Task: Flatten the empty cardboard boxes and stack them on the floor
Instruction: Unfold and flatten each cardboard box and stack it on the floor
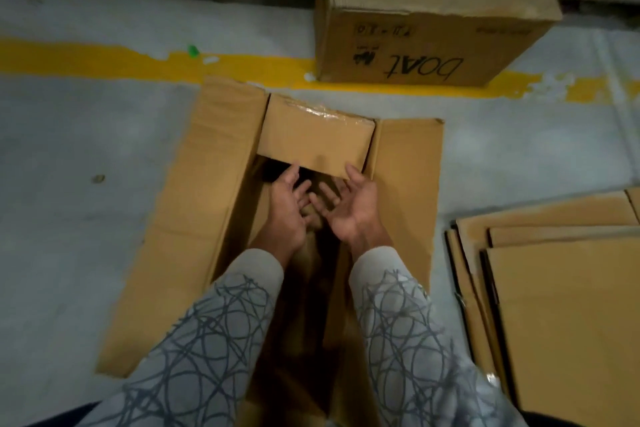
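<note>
Head view: two hands reach into an open box

An open box (pixel 194 218) sits on the grey floor (pixel 69 149), right in front of the person. Its two long side flaps lie out flat, one to the left and one to the right. The far flap (pixel 315 139) is folded over the hole, with shiny tape (pixel 332 114) along its top edge.

The left hand (pixel 287 208) and the right hand (pixel 349 208) are both over the dark hole, close together. The fingers are loose and spread apart, and the palms face each other. They hold nothing. The thumbs are up by the edge of the far flap, but whether they touch it is too hard to tell. Grey sleeves (pixel 207 340) with a scribble pattern cover both arms.

A closed box (pixel 433 28) stands farther away, on a yellow line (pixel 104 59) painted on the floor. A pile of flat boxes (pixel 554 305) lies on the floor to the right, well apart from the open box. A small green bit (pixel 193 50) lies on the yellow line.
</note>
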### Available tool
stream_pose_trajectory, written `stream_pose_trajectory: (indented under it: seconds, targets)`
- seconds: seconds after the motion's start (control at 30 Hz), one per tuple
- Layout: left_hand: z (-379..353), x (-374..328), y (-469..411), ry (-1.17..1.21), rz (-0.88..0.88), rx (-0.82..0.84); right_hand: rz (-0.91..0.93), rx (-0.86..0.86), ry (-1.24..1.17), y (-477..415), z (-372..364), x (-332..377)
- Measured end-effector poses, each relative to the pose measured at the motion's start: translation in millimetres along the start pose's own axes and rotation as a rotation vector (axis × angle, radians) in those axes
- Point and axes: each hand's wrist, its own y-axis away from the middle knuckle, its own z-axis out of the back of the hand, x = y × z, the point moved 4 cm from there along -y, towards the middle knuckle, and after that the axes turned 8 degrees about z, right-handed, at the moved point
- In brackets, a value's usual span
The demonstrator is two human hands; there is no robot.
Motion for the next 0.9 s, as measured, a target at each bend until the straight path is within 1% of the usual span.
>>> stream_pose_trajectory:
  seconds: [0.07,0.13,0.2,0.23,0.27,0.3,0.33,0.37,0.4,0.43,0.47,0.5,0.53,0.6,0.67,0.7,0.77,0.83,0.9]
  targets:
    - [-17,-13,6,-0.02,-0.117,-0.023,0.016,0.014,-0.057,-1,-7,7]
    - [-34,-38,12,-0.102,-0.347,-0.04,0.108,0.058,-0.045,1,-25,24]
    - [-51,-68,16,-0.21,-0.514,-0.006,0.314,0.117,0.035,-2,-49,52]
    - [-57,-82,14,-0.302,-0.584,-0.001,0.443,0.128,0.111,-4,-62,68]
    - [-62,-95,12,-0.438,-0.667,-0.008,0.567,0.122,0.243,-9,-73,84]
    - [-63,-106,9,-0.63,-0.743,-0.07,0.664,0.117,0.415,-16,-82,98]
    - [-62,-115,5,-0.802,-0.769,-0.153,0.735,0.119,0.641,-24,-88,109]
    - [-57,-122,5,-0.925,-0.756,-0.257,0.782,0.133,0.934,-36,-90,116]
    - [-48,-126,4,-0.995,-0.734,-0.368,0.779,0.154,1.287,-50,-86,118]
    - [-35,-129,4,-1.028,-0.71,-0.476,0.727,0.162,1.638,-63,-77,117]
    - [-18,-128,4,-1.03,-0.678,-0.564,0.664,0.145,1.903,-71,-68,115]
    - [1,-122,5,-1.023,-0.63,-0.637,0.632,0.12,2.053,-75,-61,113]
    - [23,-111,5,-1.016,-0.553,-0.701,0.622,0.104,2.113,-76,-59,110]
    - [66,-79,6,-1.036,-0.321,-0.788,0.605,0.082,2.09,-73,-63,105]
    - [101,-45,10,-1.057,-0.109,-0.759,0.579,0.076,2.057,-69,-69,96]
    - [113,-33,12,-1.077,-0.06,-0.721,0.57,0.083,2.052,-66,-68,87]
    - [122,-25,16,-1.181,-0.042,-0.657,0.528,0.133,1.999,-58,-59,67]
    - [115,-29,25,-1.326,-0.071,-0.615,0.402,0.182,1.857,-49,-40,41]
    - [104,-33,34,-1.416,-0.096,-0.584,0.273,0.23,1.707,-23,-23,14]
